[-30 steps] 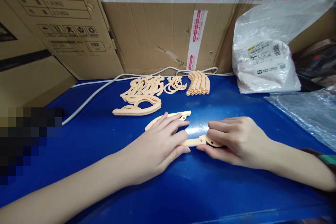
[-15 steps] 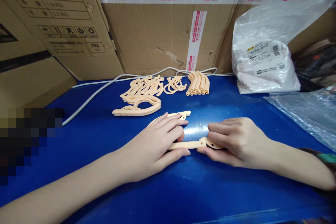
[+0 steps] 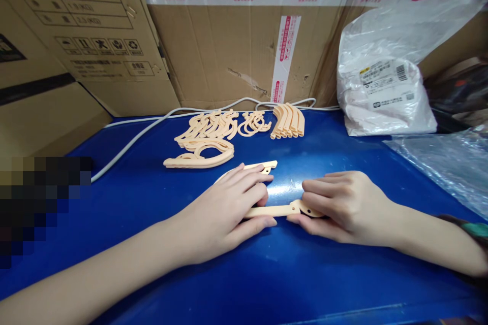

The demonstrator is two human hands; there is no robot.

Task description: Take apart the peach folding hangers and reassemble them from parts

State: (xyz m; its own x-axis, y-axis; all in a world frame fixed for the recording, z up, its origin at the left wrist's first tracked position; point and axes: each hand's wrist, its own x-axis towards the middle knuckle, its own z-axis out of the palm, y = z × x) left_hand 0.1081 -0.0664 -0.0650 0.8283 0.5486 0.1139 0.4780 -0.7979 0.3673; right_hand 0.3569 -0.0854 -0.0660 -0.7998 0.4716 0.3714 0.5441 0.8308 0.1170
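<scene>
Between my hands lies a cream plastic folding hanger part (image 3: 276, 210), a straight bar with a hole near its right end. My left hand (image 3: 238, 205) is closed over the bar's left portion, thumb along its near side. Beyond that hand, another cream hanger piece (image 3: 270, 165) pokes out under the fingertips. My right hand (image 3: 343, 203) is closed on a cream hanger piece with holes (image 3: 309, 211), which meets the bar's right end. The fingers hide most of this piece, and I cannot tell whether the two are joined.
Behind the hands are folded hangers (image 3: 206, 157), loose hanger pieces (image 3: 209, 124), curved hooks (image 3: 253, 124) and stacked hanger arms (image 3: 288, 121). A white cable (image 3: 133, 150) crosses the blue table (image 3: 244, 284). Cardboard boxes (image 3: 229, 56) stand behind; a plastic bag (image 3: 385, 91) sits at right.
</scene>
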